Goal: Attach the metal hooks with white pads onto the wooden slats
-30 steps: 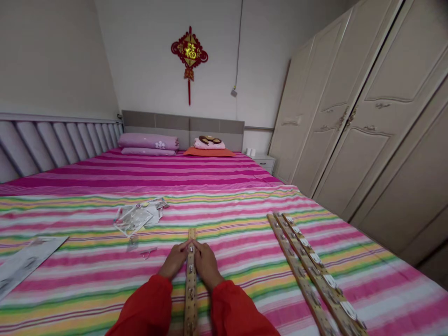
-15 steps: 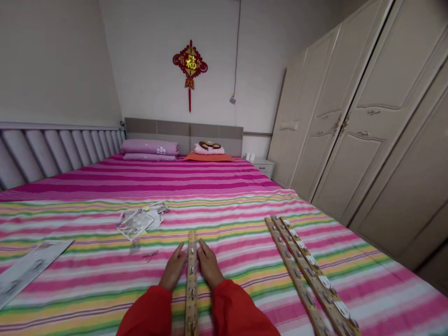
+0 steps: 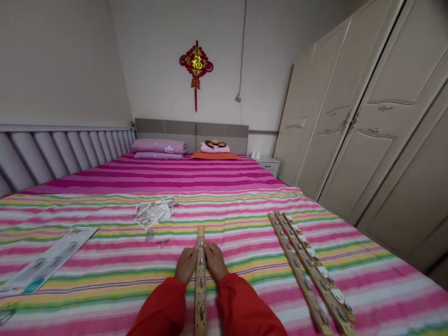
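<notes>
A narrow wooden hook rail [image 3: 200,294] with several metal hooks lies lengthwise in front of me on the striped sheet. My left hand [image 3: 185,265] is closed on its left edge near the far end, fingers curled. From the opposite edge my right hand [image 3: 215,262] grips it at about the same height, thumb close to a hook. Both fingertips are partly hidden by the hands. Left of the rail lie a small loose hook [image 3: 163,243] and a pile of clear plastic packets [image 3: 154,212].
Three more hook rails [image 3: 297,266] lie side by side on the right, the outermost bearing white oval pieces. A long printed package [image 3: 52,259] rests at the left. Folded bedding [image 3: 159,147] sits by the headboard [image 3: 224,135]; a wardrobe [image 3: 367,121] stands along the right.
My hands have gone from lying extended beside the rail to curled in against its edges. The whole view has shifted slightly, moving the scene rightward on the left side.
</notes>
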`<act>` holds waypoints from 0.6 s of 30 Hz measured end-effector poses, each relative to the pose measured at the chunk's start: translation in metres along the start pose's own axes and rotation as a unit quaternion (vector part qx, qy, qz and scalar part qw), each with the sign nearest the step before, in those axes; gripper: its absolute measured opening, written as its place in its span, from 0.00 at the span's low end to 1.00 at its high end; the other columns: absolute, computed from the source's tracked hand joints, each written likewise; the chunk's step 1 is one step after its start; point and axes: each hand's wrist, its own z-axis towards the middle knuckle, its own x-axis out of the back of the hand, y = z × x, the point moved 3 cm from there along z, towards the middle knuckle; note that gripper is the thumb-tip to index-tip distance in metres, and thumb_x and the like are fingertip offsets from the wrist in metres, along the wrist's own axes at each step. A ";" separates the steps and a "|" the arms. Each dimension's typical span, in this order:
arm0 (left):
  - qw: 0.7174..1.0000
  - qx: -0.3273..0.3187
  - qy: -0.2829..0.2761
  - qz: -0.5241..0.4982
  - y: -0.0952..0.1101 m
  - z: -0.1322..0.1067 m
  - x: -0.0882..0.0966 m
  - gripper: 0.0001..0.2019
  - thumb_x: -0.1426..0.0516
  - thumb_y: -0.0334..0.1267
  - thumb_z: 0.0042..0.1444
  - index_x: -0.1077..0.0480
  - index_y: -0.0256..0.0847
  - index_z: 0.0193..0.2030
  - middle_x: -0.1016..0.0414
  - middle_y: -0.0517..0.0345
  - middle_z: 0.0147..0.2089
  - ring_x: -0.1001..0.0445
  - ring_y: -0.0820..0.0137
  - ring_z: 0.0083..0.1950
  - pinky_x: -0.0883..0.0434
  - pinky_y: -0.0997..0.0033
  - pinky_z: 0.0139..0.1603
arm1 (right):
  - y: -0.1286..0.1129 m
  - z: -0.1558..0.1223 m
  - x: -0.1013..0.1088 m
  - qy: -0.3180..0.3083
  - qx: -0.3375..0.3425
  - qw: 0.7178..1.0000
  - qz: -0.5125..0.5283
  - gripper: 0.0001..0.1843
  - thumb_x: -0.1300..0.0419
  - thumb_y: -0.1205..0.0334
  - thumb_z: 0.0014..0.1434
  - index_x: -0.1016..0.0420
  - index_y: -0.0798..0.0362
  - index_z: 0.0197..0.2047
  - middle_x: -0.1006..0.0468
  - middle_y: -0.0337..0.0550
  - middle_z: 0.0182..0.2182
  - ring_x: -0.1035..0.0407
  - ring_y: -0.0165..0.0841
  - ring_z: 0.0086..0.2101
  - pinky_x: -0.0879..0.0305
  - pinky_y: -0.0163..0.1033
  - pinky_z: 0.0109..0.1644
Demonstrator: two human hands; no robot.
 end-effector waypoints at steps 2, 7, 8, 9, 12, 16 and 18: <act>1.000 -0.013 -0.007 0.008 0.002 -0.007 0.000 0.27 0.57 0.56 0.54 0.28 0.39 0.21 0.28 0.52 0.26 0.30 0.63 0.36 0.34 0.66 0.40 | -0.005 -0.007 0.001 -0.002 0.000 1.000 -0.022 0.25 0.53 0.49 0.60 0.21 0.54 0.28 0.24 0.44 0.25 0.33 0.37 0.32 0.39 0.38 0.37; 0.998 -0.042 -0.042 0.003 0.006 -0.026 0.003 0.27 0.57 0.56 0.53 0.26 0.39 0.23 0.26 0.52 0.28 0.30 0.61 0.38 0.34 0.64 0.44 | -0.013 -0.026 0.005 -0.012 0.001 0.999 -0.039 0.25 0.55 0.50 0.60 0.21 0.54 0.30 0.23 0.46 0.28 0.32 0.39 0.34 0.39 0.39 0.39; 0.997 -0.049 -0.055 -0.008 0.006 -0.029 0.005 0.25 0.55 0.55 0.53 0.25 0.39 0.25 0.25 0.52 0.28 0.30 0.62 0.38 0.34 0.63 0.45 | -0.014 -0.029 0.006 -0.011 0.001 0.999 -0.039 0.25 0.55 0.49 0.60 0.21 0.54 0.30 0.23 0.46 0.28 0.32 0.39 0.34 0.39 0.39 0.40; 0.996 -0.047 -0.074 -0.025 0.005 -0.031 0.007 0.24 0.53 0.55 0.52 0.24 0.39 0.27 0.26 0.54 0.28 0.30 0.62 0.38 0.33 0.63 0.44 | -0.014 -0.031 0.007 -0.010 0.000 0.999 -0.040 0.25 0.55 0.49 0.60 0.21 0.54 0.30 0.23 0.46 0.28 0.32 0.39 0.34 0.39 0.39 0.40; 0.989 0.010 -0.121 -0.083 -0.006 -0.027 0.021 0.21 0.47 0.54 0.46 0.24 0.37 0.32 0.28 0.58 0.23 0.30 0.66 0.31 0.31 0.65 0.36 | -0.014 -0.034 0.009 0.001 -0.011 0.999 -0.037 0.25 0.54 0.47 0.60 0.22 0.54 0.30 0.23 0.46 0.29 0.32 0.39 0.35 0.39 0.39 0.40; 0.994 0.017 0.082 -0.064 -0.025 -0.006 0.070 0.19 0.45 0.46 0.41 0.25 0.35 0.36 0.26 0.55 0.30 0.29 0.66 0.33 0.31 0.67 0.37 | -0.011 -0.034 0.010 0.012 -0.018 1.000 0.012 0.23 0.51 0.46 0.59 0.22 0.53 0.36 0.22 0.46 0.33 0.32 0.40 0.38 0.39 0.40 0.44; 0.984 -0.004 0.178 0.005 -0.032 0.005 0.093 0.18 0.45 0.41 0.40 0.25 0.36 0.37 0.26 0.52 0.34 0.29 0.63 0.37 0.31 0.64 0.43 | -0.009 -0.034 0.009 0.018 -0.022 0.998 0.047 0.22 0.50 0.46 0.58 0.22 0.53 0.37 0.22 0.45 0.34 0.31 0.40 0.38 0.38 0.40 0.44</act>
